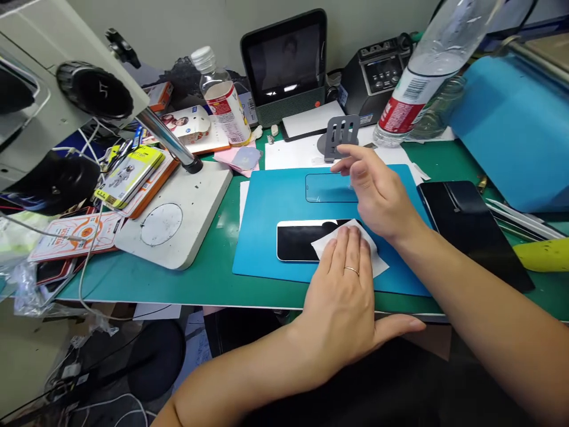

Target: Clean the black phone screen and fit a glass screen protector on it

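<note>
My left hand (pixel 341 296), a ring on one finger, lies flat with its fingers over a white wipe (pixel 377 264) and its thumb stretched out to the right. The wipe rests on a smartphone (pixel 297 242) with a dark screen and a light frame, covering its right part. My right hand (pixel 376 193) hovers above the blue mat (pixel 262 207), fingers loosely bent and apart, with nothing visible in them. Behind the phone, a clear screen protector (pixel 329 188) with a dark border lies on the mat, its right end hidden by my right hand.
A microscope stand base (pixel 195 219) and stacked boxes (pixel 133 172) occupy the left. At the back stand a drink bottle (pixel 226 107), a display (pixel 284 65), a grey phone stand (pixel 340 136) and a large plastic bottle (pixel 413 89). A black flat item (pixel 471 231) lies right of the mat.
</note>
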The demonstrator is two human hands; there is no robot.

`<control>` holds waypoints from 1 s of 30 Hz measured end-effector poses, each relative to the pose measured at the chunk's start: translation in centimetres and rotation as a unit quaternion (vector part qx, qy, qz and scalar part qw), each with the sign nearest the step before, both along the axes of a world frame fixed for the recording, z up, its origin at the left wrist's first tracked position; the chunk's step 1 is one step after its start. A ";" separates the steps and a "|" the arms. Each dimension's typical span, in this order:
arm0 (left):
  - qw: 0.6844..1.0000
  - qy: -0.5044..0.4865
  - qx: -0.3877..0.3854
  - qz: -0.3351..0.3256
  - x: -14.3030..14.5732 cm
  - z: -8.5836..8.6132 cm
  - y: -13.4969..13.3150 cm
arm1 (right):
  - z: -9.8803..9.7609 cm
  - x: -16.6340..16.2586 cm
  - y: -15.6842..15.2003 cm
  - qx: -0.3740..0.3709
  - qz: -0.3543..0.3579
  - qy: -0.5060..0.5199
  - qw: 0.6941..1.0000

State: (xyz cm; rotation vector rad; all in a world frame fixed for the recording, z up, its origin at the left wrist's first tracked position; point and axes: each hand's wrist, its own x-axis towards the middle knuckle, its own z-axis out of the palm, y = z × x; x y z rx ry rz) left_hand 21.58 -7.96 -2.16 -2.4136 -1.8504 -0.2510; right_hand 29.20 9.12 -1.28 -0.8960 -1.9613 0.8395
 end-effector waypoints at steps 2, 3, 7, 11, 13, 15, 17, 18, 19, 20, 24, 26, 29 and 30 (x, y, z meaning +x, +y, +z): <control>1.000 0.000 -0.006 -0.004 -1.7 -0.1 -0.7 | 0.0 -0.1 0.0 -0.007 -0.001 -0.006 1.000; 1.000 0.001 -0.008 -0.002 -2.7 -0.2 -1.2 | 0.0 -0.2 -0.1 -0.009 -0.002 -0.008 1.000; 0.999 0.011 -0.009 0.030 -6.0 -0.5 -2.6 | 0.2 -0.2 -0.2 -0.004 -0.014 -0.009 1.000; 0.998 0.009 -0.023 0.057 -5.2 -0.4 -1.1 | 0.1 -0.2 0.0 0.002 -0.011 -0.010 1.000; 0.998 0.003 -0.019 0.066 -3.4 -0.3 0.1 | 0.0 -0.2 0.1 0.005 -0.007 -0.011 1.000; 0.999 -0.001 -0.004 0.048 -1.7 -0.2 0.9 | -0.2 -0.2 0.2 0.007 -0.001 -0.011 1.000; 1.000 -0.003 0.014 0.026 -0.9 -0.2 0.7 | -0.1 -0.2 0.2 0.005 0.002 -0.009 1.000; 1.000 -0.004 0.016 0.015 -1.0 -0.2 0.3 | 0.0 -0.2 0.2 0.005 0.001 -0.007 1.000; 1.000 -0.007 0.016 0.004 -1.6 -0.3 -0.2 | 0.1 -0.2 0.2 0.005 -0.002 -0.007 1.000; 1.000 -0.012 0.011 -0.005 -2.5 -0.3 -0.8 | 0.2 -0.1 0.2 0.007 -0.006 -0.009 1.000; 0.999 -0.033 -0.022 0.031 -7.7 -0.5 -2.1 | 0.6 0.0 0.0 0.026 -0.014 -0.036 0.999; 0.997 -0.037 -0.028 0.061 -9.6 -0.5 -1.6 | 0.6 0.0 -0.2 0.036 -0.011 -0.052 0.998; 0.992 -0.058 -0.047 0.098 -10.6 -0.5 -0.1 | 0.7 -0.1 -0.5 0.043 -0.011 -0.060 0.997; 0.991 -0.068 -0.055 0.105 -10.8 -0.4 0.3 | 0.9 -0.1 -0.5 0.039 -0.013 -0.060 0.997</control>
